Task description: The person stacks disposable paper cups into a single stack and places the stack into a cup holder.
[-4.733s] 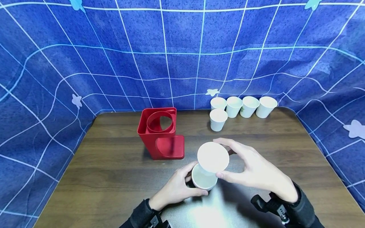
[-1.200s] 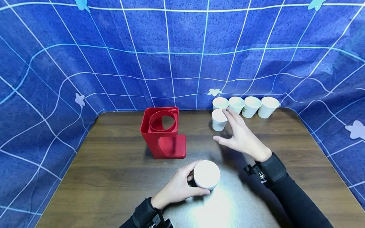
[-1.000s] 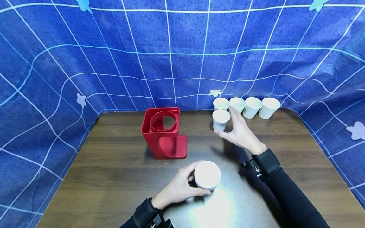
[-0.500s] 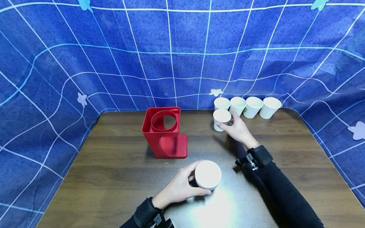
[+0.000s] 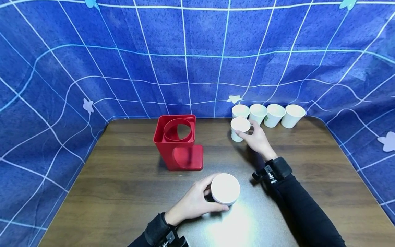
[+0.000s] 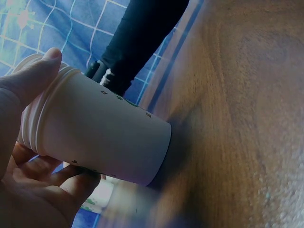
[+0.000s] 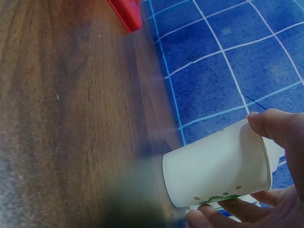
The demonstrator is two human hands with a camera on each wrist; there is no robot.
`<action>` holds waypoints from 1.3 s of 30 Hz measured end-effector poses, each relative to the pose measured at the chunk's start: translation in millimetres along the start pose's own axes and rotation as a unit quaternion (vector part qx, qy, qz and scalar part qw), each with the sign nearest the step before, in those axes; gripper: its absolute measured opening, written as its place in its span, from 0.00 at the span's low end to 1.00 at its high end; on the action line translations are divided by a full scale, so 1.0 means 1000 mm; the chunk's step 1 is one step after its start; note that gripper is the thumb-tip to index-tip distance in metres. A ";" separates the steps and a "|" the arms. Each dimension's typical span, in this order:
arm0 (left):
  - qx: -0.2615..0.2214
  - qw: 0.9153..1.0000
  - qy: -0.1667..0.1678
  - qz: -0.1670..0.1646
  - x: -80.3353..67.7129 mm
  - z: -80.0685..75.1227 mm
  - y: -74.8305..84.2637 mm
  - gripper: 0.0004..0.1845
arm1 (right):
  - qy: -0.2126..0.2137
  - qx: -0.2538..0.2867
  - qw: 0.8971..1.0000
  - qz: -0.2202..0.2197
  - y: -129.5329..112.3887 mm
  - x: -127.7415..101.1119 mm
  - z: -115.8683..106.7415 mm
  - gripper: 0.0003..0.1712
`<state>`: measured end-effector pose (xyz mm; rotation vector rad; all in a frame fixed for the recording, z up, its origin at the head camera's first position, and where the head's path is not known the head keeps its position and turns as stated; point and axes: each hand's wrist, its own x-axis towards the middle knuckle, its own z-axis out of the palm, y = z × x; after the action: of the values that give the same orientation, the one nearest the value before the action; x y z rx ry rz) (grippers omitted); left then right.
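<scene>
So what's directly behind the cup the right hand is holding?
Four white cups stand in a row behind the held cup, against the blue cloth; the right hand hides the table beside it.

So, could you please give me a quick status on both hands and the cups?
Left hand grips the cup stack. Right hand grips a single paper cup, standing on the table. Nothing between them.

From my remote station: a red holder (image 5: 178, 142) stands on the dark wood tabletop (image 5: 123, 178); four white paper cups (image 5: 267, 115) line its far edge against a blue gridded cloth (image 5: 197, 55).
</scene>
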<state>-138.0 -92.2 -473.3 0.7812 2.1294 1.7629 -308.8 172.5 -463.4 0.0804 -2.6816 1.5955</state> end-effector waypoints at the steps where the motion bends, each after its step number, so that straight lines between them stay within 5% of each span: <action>1: 0.000 1.000 0.001 -0.001 0.000 0.000 0.000 0.42 | -0.001 -0.001 1.000 0.001 0.000 -0.002 0.000 0.46; 16: -0.012 1.000 0.001 -0.002 0.001 0.002 0.000 0.42 | -0.003 0.014 0.999 -0.037 -0.008 -0.047 -0.018 0.43; 29: -0.012 1.000 0.005 -0.017 0.002 0.001 0.001 0.44 | -0.009 -0.020 0.996 -0.089 -0.046 -0.089 -0.034 0.38; 39: -0.012 1.000 0.008 -0.015 0.000 0.002 0.001 0.45 | -0.058 0.063 0.987 -0.136 -0.075 -0.113 -0.039 0.33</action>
<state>-137.0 -90.8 -472.8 0.7284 2.1159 1.7822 -191.8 175.1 -383.5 0.5321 -2.5090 1.7137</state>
